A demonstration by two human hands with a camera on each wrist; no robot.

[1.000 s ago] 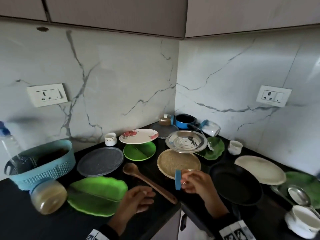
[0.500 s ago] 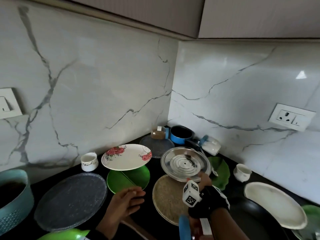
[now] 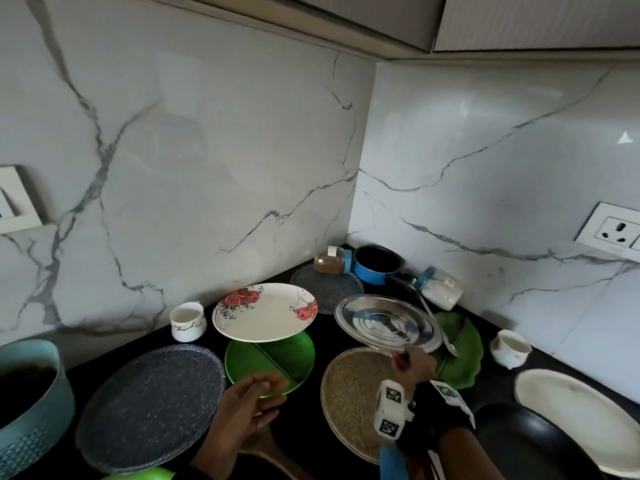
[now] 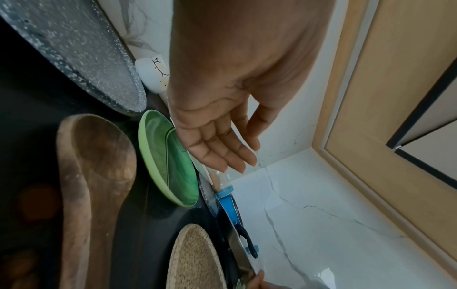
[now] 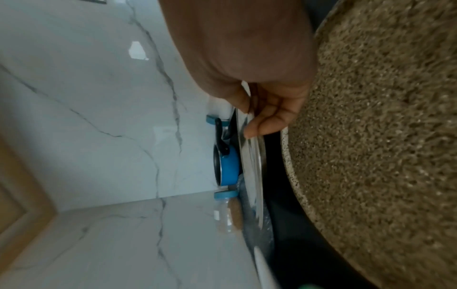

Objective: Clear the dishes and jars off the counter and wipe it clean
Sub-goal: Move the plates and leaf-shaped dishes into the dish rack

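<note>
Two hands work a crowded table: the right hand (image 3: 412,367) pinches the near rim of a steel plate (image 3: 386,322), tilted above a speckled tan plate (image 3: 353,396), while the left hand (image 3: 249,407) hovers open. Clearing has barely begun; lifting the plate away likely comes next.

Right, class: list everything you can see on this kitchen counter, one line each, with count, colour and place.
steel plate: 1, silver, tilted, centre
floral plate: 1, white with red flowers, overlapping the green round plate
green round plate: 1, green, centre-left
speckled plates: 2, grey, front left and back corner
brown plate: 1, tan, centre front
cups: 2, white, left and right
jars: 2, blue-lidded, lying at the back
saucepan: 1, blue, corner
wooden spoon: 1, brown, front
basket: 1, teal, far left
left hand: open, over the green round plate's near rim
right hand: pinches steel plate's rim
</note>
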